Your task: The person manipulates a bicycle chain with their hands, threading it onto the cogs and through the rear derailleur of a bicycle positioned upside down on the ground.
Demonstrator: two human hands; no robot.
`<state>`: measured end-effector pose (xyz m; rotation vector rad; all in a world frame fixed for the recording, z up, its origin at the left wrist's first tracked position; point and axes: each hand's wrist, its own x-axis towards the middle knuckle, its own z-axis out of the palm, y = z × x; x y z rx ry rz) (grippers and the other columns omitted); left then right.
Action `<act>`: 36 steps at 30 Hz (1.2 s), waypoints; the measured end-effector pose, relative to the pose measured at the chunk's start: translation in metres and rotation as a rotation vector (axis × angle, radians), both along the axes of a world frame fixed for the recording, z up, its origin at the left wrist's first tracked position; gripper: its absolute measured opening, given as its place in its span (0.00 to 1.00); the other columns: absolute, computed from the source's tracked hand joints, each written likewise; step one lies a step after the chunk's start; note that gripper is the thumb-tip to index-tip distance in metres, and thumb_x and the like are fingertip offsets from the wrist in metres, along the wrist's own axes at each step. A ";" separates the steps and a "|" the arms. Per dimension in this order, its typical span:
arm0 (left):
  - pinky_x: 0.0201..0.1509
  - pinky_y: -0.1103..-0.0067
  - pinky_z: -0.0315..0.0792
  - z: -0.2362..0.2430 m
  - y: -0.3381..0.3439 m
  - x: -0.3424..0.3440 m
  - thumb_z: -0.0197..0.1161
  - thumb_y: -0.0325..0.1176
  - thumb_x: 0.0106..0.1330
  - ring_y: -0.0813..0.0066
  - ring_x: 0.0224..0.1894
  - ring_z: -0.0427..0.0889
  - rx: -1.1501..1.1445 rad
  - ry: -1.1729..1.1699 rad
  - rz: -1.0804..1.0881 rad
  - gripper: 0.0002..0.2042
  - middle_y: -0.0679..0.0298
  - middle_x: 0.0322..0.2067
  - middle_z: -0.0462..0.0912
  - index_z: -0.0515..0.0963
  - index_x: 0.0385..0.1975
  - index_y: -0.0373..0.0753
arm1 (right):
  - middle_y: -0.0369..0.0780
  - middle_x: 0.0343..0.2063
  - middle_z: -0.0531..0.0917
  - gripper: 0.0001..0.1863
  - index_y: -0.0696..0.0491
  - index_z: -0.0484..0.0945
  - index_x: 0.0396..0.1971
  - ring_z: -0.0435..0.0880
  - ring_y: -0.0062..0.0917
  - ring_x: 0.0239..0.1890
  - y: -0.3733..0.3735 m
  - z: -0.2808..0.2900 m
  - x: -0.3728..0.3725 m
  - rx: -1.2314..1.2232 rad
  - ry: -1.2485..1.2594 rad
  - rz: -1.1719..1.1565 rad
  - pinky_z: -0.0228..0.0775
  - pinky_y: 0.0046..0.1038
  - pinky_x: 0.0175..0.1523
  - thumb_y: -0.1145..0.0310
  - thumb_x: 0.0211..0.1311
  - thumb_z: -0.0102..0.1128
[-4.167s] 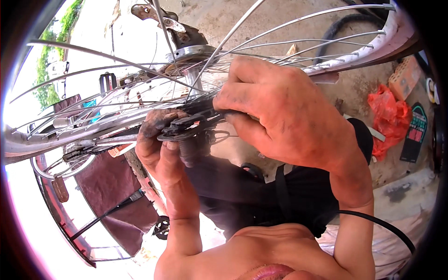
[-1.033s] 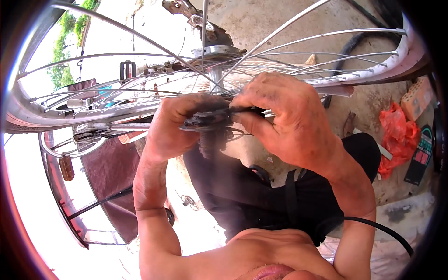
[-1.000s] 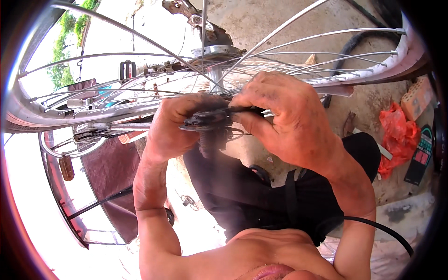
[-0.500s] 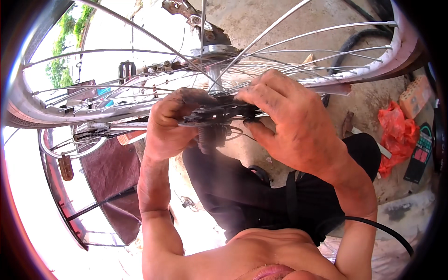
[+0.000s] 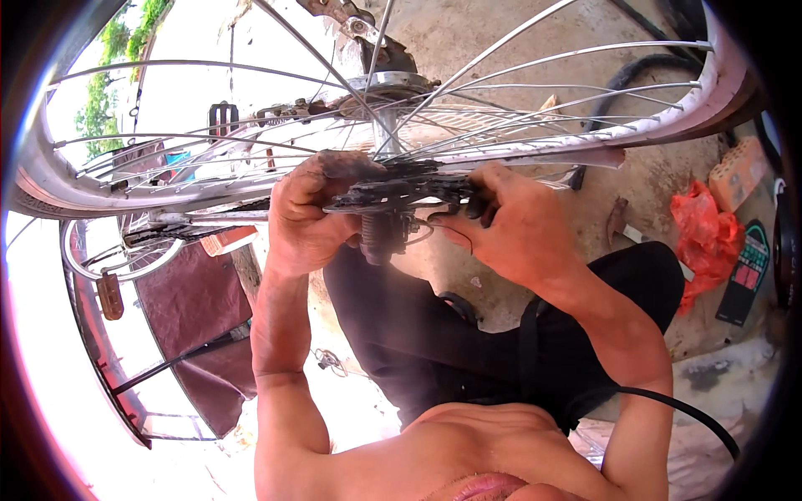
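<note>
A spoked bicycle wheel (image 5: 468, 154) spans the upper view, with a black, greasy sprocket cluster (image 5: 401, 190) on the near end of its hub. My left hand (image 5: 309, 213) is closed on the cluster's left edge, its blackened fingers behind and thumb in front. At the right edge my right hand (image 5: 518, 221) is closed too, with dirty fingertips and thumb against the sprockets. Below the cluster a dark axle end (image 5: 383, 238) points toward me. A thin wire loop (image 5: 447, 230) hangs beside it, near my right thumb. My fingers hide parts of the sprocket teeth.
A rusty frame part (image 5: 355, 25) lies beyond the hub. To the right are a red plastic bag (image 5: 702, 234), a brick (image 5: 739, 174) and a dark flat package (image 5: 743, 271). Another bicycle wheel (image 5: 125, 250) and a maroon cover (image 5: 196, 309) are at the left.
My right hand has shifted from the top of the sprocket cluster down and round its right edge, fingers more curled. My left hand stays at the left edge. The spokes have turned slightly.
</note>
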<state>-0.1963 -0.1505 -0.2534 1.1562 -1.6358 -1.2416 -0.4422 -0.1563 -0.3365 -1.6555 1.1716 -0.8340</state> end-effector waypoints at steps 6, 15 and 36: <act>0.26 0.87 0.74 0.003 0.003 -0.002 0.59 0.12 0.55 0.81 0.30 0.83 0.019 -0.038 0.081 0.21 0.58 0.38 0.86 0.78 0.51 0.27 | 0.40 0.25 0.81 0.11 0.56 0.82 0.30 0.80 0.29 0.22 0.005 -0.018 0.014 -0.168 -0.099 -0.080 0.73 0.29 0.30 0.72 0.46 0.75; 0.26 0.86 0.75 0.001 0.003 -0.002 0.59 0.12 0.53 0.80 0.33 0.83 -0.100 -0.156 0.088 0.19 0.60 0.42 0.83 0.79 0.47 0.26 | 0.39 0.34 0.83 0.15 0.52 0.81 0.36 0.85 0.36 0.34 -0.007 -0.025 -0.009 -0.547 -0.243 -0.213 0.78 0.33 0.36 0.77 0.44 0.67; 0.32 0.82 0.81 0.006 0.012 -0.010 0.64 0.15 0.59 0.77 0.35 0.85 -0.030 -0.087 0.131 0.16 0.60 0.37 0.85 0.78 0.48 0.24 | 0.44 0.35 0.83 0.13 0.57 0.78 0.42 0.83 0.42 0.36 -0.023 -0.023 -0.018 -0.501 -0.292 -0.028 0.76 0.36 0.41 0.77 0.56 0.66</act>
